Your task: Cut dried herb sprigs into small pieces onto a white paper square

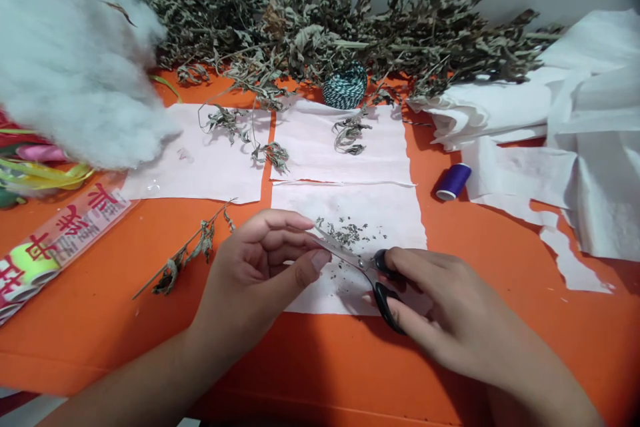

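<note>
the scissors (361, 265) were small, with black loop handles and short pale metal blades. they lay low over the nearest white paper sheet (400, 217), at about 6 o'clock of the orange table (125, 320), blades pointing toward 10 o'clock. the blades appeared nearly closed; the exact gap could not be told.

the right hand (440, 310) came in from 4 o'clock and gripped the scissors, fingers curled through and around the black loops, clamped on the handles. the left hand (260, 267) came in from 7 o'clock, thumb and fingers pinched together at the blade tips; whether a fragment sat between them could not be told, as it was too small to see.

a scatter of cut dried leaf bits (347, 233) lay on the sheet just beyond the blades, toward 12 o'clock. a dried sprig (187, 257) lay on the bare table at 9 o'clock of the left hand, apart from it. a purple thread spool (453, 181) lay at 2 o'clock of the scissors. a heap of dried herb branches (320, 27) ran along the far edge at 12 o'clock, with a ball of green-white twine (345, 85) just before it.
</note>
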Available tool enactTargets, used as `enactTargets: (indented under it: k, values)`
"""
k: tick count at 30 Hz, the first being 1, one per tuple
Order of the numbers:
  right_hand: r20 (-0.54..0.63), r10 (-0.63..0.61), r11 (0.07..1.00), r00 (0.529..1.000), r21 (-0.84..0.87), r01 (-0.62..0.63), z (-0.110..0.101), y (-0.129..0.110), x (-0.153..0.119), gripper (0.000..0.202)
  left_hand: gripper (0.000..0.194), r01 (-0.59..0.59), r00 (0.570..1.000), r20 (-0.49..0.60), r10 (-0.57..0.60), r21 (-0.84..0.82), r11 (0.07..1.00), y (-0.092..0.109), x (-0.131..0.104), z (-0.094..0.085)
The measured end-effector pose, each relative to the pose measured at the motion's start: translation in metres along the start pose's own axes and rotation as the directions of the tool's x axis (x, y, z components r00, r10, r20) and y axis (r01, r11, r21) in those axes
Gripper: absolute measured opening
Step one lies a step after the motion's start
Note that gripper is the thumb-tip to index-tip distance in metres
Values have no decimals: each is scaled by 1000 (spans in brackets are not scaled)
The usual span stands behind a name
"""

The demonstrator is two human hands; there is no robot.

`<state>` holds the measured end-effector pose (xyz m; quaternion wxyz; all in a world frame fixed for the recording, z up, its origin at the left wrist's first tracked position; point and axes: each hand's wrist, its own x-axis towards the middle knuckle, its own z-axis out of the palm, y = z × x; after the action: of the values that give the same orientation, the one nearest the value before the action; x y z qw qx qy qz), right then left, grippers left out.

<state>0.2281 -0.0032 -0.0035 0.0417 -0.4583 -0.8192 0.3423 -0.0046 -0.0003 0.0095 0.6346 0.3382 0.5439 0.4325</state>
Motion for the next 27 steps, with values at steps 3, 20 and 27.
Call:
enactTargets:
  k: [3,20,27]
  values:
    - [-2,-3,1000,1000,-4,3,0,0,-1,14,22,26,1000,-6,-25,9,1000,0,0,0]
    - [6,-18,999,1000,33,18,-4,-4,2,12,22,-8,999,-34,9,37,999,4,-1,3]
    - [9,-19,1000,1000,23,19,-3,-4,2,13,24,-7,1000,-22,8,49,999,2,0,1]
